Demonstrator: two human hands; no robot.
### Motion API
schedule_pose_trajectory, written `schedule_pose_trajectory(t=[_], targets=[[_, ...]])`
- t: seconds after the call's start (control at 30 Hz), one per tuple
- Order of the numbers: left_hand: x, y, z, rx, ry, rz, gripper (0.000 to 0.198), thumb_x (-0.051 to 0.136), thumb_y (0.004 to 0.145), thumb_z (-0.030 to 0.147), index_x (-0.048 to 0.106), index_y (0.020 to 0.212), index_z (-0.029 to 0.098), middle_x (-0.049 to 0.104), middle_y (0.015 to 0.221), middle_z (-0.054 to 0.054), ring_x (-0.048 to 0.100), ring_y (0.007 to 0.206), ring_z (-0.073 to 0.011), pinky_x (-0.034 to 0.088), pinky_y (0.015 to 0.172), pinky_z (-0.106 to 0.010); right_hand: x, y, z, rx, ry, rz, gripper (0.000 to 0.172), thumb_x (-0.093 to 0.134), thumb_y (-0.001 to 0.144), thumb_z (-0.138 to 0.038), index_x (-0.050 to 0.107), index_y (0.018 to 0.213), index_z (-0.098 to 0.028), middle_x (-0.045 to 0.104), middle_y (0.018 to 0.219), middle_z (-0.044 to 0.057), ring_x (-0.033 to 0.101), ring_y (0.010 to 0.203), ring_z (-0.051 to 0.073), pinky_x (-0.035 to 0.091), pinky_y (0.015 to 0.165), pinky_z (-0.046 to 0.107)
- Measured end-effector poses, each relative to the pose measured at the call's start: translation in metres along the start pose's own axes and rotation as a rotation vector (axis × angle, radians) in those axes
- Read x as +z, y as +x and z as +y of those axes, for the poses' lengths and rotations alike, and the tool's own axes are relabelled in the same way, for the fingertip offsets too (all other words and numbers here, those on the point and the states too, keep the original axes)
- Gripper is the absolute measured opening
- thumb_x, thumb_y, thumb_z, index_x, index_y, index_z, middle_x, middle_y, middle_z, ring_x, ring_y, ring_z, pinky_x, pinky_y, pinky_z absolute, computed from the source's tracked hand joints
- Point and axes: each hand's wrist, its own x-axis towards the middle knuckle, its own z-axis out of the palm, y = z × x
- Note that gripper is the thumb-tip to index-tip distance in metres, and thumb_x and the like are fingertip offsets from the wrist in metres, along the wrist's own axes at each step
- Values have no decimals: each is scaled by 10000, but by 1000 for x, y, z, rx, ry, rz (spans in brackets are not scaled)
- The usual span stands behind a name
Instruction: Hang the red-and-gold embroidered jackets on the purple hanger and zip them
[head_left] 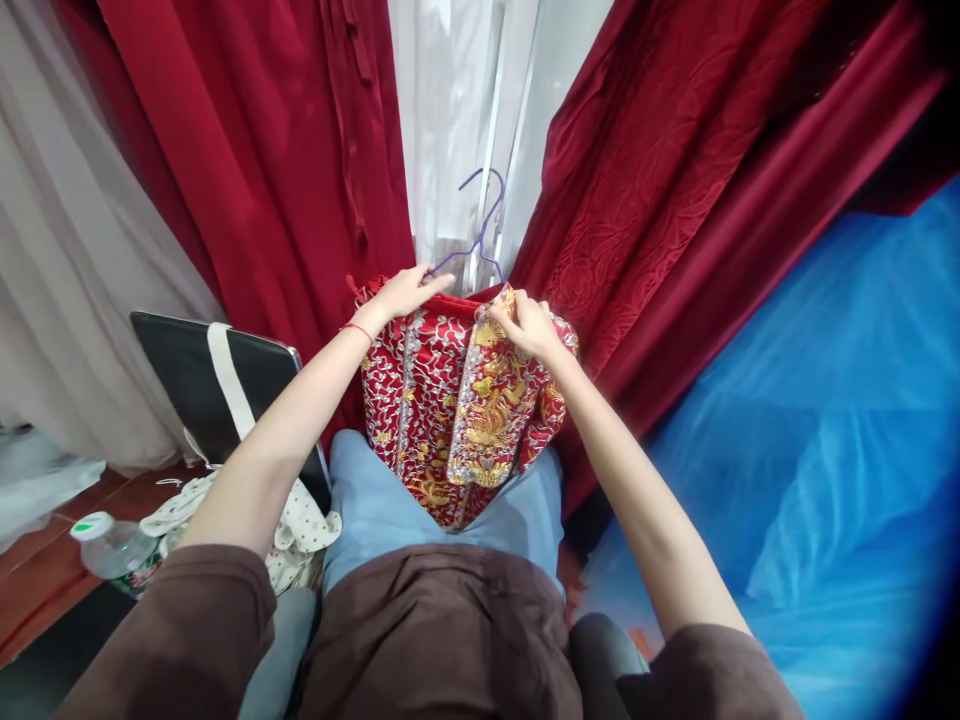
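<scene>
A red jacket point(431, 400) with dense gold and silver embroidery lies across my lap, its lower part between my knees. A purple hanger point(480, 240) sits in its neck opening, with the hook pointing up and away from me. My left hand point(405, 293) grips the jacket at its left shoulder, next to the hanger's arm, its thumb stretched toward the collar. Near the other side of the collar, my right hand point(529, 325) is closed on the edge of the front panel, thumb on top. The fingertips of both hands are partly hidden by cloth.
Dark red garments point(285, 150) hang ahead on both sides, with white cloth point(442, 110) between them. Blue tulle point(832, 430) spreads at the right. To the left are a black flat case point(180, 370) with a white strap, a plastic bottle point(112, 545) and a dotted white cloth point(300, 530).
</scene>
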Motion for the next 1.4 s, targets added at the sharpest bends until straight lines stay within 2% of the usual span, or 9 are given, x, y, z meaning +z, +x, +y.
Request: schedule_pose_trajectory(t=[0.1, 0.2, 0.33, 0.53, 0.67, 0.8, 0.9, 1.1, 1.4], targets=[[6, -4, 14, -1, 144, 9, 486, 424, 1003, 507, 614, 1229, 121, 739, 1009, -149, 694, 995, -282, 468, 890, -339, -19, -3, 4, 6, 12, -58, 481, 419, 962, -647, 598, 1006, -203, 694, 871, 90, 605, 811, 257, 416, 780, 362], [8, -11, 10, -20, 226, 95, 469, 268, 1060, 422, 636, 1180, 157, 745, 957, -148, 710, 967, -284, 455, 831, -315, -38, -9, 12, 44, -7, -73, 414, 506, 943, -609, 648, 929, -220, 694, 804, 54, 604, 759, 222, 369, 677, 293], [8, -15, 2, -36, 246, 144, 506, 235, 1064, 447, 659, 1124, 178, 752, 928, -144, 720, 920, -285, 431, 763, -298, -57, -27, 14, 116, -32, -82, 331, 556, 940, -528, 705, 935, -233, 718, 817, 30, 616, 739, 191, 322, 635, 263], [2, -11, -4, -43, 310, 144, 517, 257, 1056, 489, 671, 1148, 193, 762, 946, -152, 718, 960, -293, 409, 738, -289, -86, -48, 11, 208, -133, -19, 378, 479, 973, -541, 724, 947, -254, 733, 839, 34, 633, 760, 198, 289, 600, 260], [-5, -8, -8, -46, 333, 124, 516, 264, 1054, 496, 677, 1159, 204, 765, 975, -152, 715, 982, -308, 402, 739, -293, -106, -61, 19, 272, -269, 10, 386, 481, 962, -533, 693, 823, -240, 719, 797, 55, 618, 742, 212, 257, 578, 267], [-8, -5, -11, -37, 353, 110, 488, 281, 1052, 492, 679, 1181, 241, 768, 1008, -131, 713, 989, -303, 394, 726, -285, -116, -92, 25, 355, -336, 21, 420, 483, 946, -538, 590, 677, -234, 680, 707, 73, 597, 691, 224, 239, 562, 280], [-10, -3, -13, -32, 342, 95, 477, 290, 1049, 495, 687, 1166, 256, 769, 1007, -118, 710, 998, -303, 395, 733, -284, -117, -123, 32, 369, -269, 25, 444, 448, 937, -574, 510, 645, -246, 638, 648, 67, 555, 614, 216, 268, 554, 296], [-7, -3, -12, -28, 316, 95, 465, 299, 1049, 478, 684, 1153, 240, 761, 1034, -122, 698, 1025, -316, 411, 774, -297, -108, -173, 44, 231, 87, -181, 463, 413, 913, -657, 405, 670, -263, 516, 592, 5, 455, 554, 172, 362, 568, 306], [2, -8, -1, -46, 285, 130, 449, 295, 1062, 411, 685, 1138, 201, 768, 1032, -121, 713, 971, -265, 407, 766, -285, -40, -191, 26, 290, 310, -425, 375, 451, 867, -567, 504, 704, -234, 564, 627, -1, 507, 576, 161, 383, 590, 291]])
